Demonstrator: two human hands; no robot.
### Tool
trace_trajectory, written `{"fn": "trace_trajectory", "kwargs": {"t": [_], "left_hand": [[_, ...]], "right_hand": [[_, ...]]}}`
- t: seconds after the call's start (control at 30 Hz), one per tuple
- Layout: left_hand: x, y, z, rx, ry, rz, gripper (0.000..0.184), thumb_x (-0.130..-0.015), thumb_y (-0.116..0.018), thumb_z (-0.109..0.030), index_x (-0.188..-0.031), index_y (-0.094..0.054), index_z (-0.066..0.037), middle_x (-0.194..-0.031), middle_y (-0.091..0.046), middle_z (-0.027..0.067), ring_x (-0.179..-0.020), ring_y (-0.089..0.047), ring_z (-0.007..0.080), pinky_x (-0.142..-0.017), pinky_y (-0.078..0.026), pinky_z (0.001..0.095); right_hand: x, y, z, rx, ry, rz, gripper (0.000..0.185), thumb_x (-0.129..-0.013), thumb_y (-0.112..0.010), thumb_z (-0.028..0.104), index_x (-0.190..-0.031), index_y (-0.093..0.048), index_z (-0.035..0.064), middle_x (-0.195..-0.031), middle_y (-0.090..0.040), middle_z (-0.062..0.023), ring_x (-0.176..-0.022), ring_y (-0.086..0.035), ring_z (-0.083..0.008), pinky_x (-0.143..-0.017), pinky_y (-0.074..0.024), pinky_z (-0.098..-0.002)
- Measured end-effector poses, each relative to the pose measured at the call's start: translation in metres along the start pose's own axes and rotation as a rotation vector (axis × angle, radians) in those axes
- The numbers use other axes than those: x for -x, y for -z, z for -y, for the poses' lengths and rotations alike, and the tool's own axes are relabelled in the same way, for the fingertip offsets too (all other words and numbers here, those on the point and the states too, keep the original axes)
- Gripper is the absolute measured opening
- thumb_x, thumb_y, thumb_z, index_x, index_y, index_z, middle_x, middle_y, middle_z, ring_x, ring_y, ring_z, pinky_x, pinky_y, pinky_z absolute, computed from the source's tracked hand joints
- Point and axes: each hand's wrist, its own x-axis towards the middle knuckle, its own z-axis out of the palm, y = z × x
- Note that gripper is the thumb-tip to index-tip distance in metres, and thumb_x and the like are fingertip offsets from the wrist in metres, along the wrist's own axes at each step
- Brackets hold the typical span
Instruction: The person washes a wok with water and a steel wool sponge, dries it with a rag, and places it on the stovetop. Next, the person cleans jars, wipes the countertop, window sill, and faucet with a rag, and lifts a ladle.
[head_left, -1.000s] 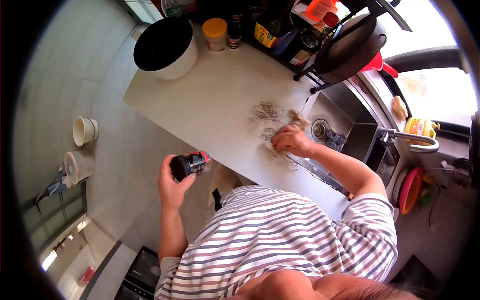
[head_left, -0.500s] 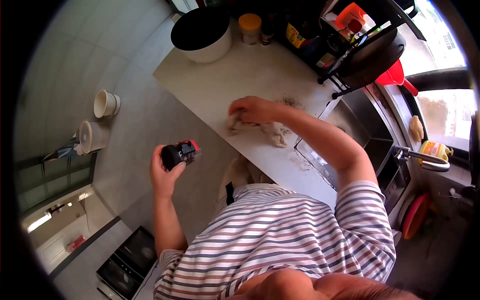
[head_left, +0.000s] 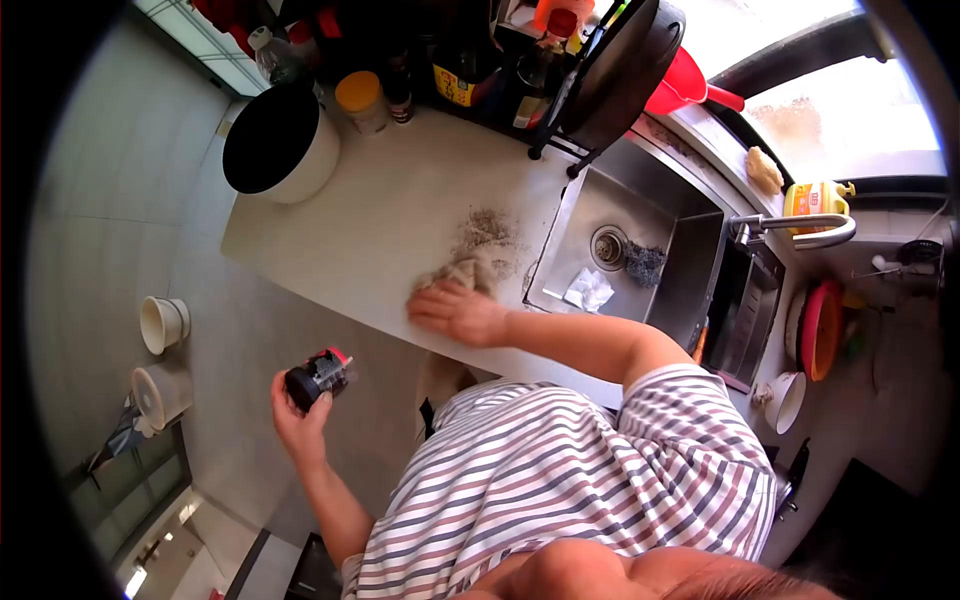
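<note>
My left hand (head_left: 298, 425) is closed around a small clear jar (head_left: 330, 374) with a black lid and a red edge, held tilted over the floor beside the counter. On the pale countertop (head_left: 375, 190), my right hand (head_left: 458, 312) presses down on a bunched beige cloth (head_left: 472, 272), its fingers together over the folds and partly blurred. Part of the cloth is hidden beneath the hand. Just beyond it lies a patch of dark crumbs (head_left: 485, 228), close to the sink's edge.
Right of the crumbs is a steel sink (head_left: 640, 210) with a faucet (head_left: 800, 228) and a dark scrubber (head_left: 645, 263). A white pot (head_left: 310, 160), an orange-lidded jar (head_left: 362, 100) and sauce bottles (head_left: 465, 78) line the back. Tubs (head_left: 163, 395) stand on the floor.
The view has swung right, bringing the sink fully into sight. My right hand has gone from gripping the loosely hanging cloth to pressing it onto the counter. The jar stays in my left hand.
</note>
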Motion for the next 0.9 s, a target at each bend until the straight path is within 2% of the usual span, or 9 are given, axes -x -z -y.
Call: {"fn": "trace_trajectory", "kwargs": {"t": [0.03,0.1,0.17,0.37,0.5,0.63,0.73,0.83,0.9], "left_hand": [[-0.003,-0.007,-0.004,0.001,0.003,-0.002,0.065,-0.066,-0.066,0.005,-0.126,-0.039,0.001,-0.116,-0.052,0.0119,-0.106,-0.051,0.0192,-0.094,-0.039,0.0304],[-0.010,-0.020,-0.016,0.012,0.009,0.074,0.065,-0.066,-0.066,0.005,-0.125,-0.039,0.001,-0.114,-0.052,0.0110,-0.105,-0.052,0.0187,-0.093,-0.040,0.0300],[-0.017,-0.025,-0.021,-0.017,-0.009,0.117,0.064,-0.066,-0.066,0.005,-0.124,-0.039,0.001,-0.112,-0.052,0.0096,-0.104,-0.052,0.0178,-0.092,-0.040,0.0297],[-0.014,-0.033,-0.019,0.037,-0.016,0.228,0.063,-0.065,-0.066,0.004,-0.122,-0.041,0.000,-0.110,-0.053,0.0081,-0.101,-0.052,0.0160,-0.090,-0.041,0.0291],[-0.017,-0.030,-0.008,0.000,-0.044,0.245,0.062,-0.064,-0.066,0.006,-0.121,-0.041,-0.001,-0.110,-0.054,0.0085,-0.101,-0.052,0.0163,-0.091,-0.042,0.0298],[-0.028,-0.033,-0.004,0.035,-0.005,0.285,0.063,-0.064,-0.066,0.006,-0.121,-0.041,0.000,-0.111,-0.054,0.0092,-0.101,-0.053,0.0168,-0.090,-0.042,0.0300],[-0.040,-0.039,-0.002,0.010,-0.030,0.324,0.063,-0.065,-0.067,0.004,-0.121,-0.041,0.000,-0.111,-0.053,0.0090,-0.101,-0.052,0.0165,-0.090,-0.042,0.0297],[-0.049,-0.058,-0.020,-0.005,-0.056,0.387,0.062,-0.065,-0.068,0.002,-0.121,-0.041,0.000,-0.111,-0.052,0.0085,-0.101,-0.052,0.0161,-0.091,-0.041,0.0297],[-0.060,-0.069,-0.030,-0.008,-0.062,0.441,0.062,-0.065,-0.069,0.001,-0.120,-0.042,0.000,-0.110,-0.051,0.0083,-0.101,-0.051,0.0160,-0.091,-0.041,0.0297]], "right_hand": [[0.010,0.002,-0.016,0.007,-0.049,0.034,0.043,-0.080,-0.045,0.018,-0.121,-0.051,0.0065,-0.132,-0.043,-0.0107,-0.126,-0.036,-0.0295,-0.103,-0.0281,-0.0462],[0.028,-0.003,-0.069,-0.133,-0.220,-0.160,0.044,-0.080,-0.045,0.015,-0.122,-0.051,0.0090,-0.131,-0.044,-0.0109,-0.125,-0.037,-0.0292,-0.103,-0.0285,-0.0453],[0.025,0.044,-0.091,0.148,-0.376,-0.104,0.044,-0.078,-0.047,0.013,-0.121,-0.051,0.0078,-0.129,-0.045,-0.0108,-0.124,-0.038,-0.0296,-0.103,-0.0285,-0.0440],[0.016,0.048,-0.084,0.341,-0.632,-0.249,0.041,-0.075,-0.049,0.009,-0.116,-0.052,0.0072,-0.124,-0.048,-0.0100,-0.120,-0.040,-0.0306,-0.100,-0.0311,-0.0433],[0.033,0.060,-0.057,0.378,-0.598,-0.250,0.038,-0.075,-0.051,0.007,-0.113,-0.053,0.0067,-0.123,-0.048,-0.0098,-0.118,-0.041,-0.0301,-0.098,-0.0322,-0.0428],[0.024,0.084,-0.072,0.135,-0.550,-0.188,0.029,-0.074,-0.052,0.005,-0.102,-0.057,0.0060,-0.109,-0.054,-0.0090,-0.106,-0.048,-0.0286,-0.088,-0.0407,-0.0399],[-0.014,0.101,-0.091,0.191,-0.473,-0.338,0.024,-0.074,-0.054,0.008,-0.098,-0.058,0.0072,-0.104,-0.056,-0.0079,-0.097,-0.051,-0.0285,-0.082,-0.0437,-0.0401],[-0.051,0.101,-0.114,0.267,-0.506,-0.152,0.027,-0.076,-0.055,0.013,-0.103,-0.057,0.0086,-0.113,-0.054,-0.0079,-0.105,-0.048,-0.0276,-0.087,-0.0417,-0.0399],[-0.042,0.084,-0.115,0.381,-0.498,-0.184,0.031,-0.076,-0.057,0.015,-0.107,-0.055,0.0095,-0.118,-0.051,-0.0076,-0.110,-0.046,-0.0271,-0.090,-0.0398,-0.0399]]}}
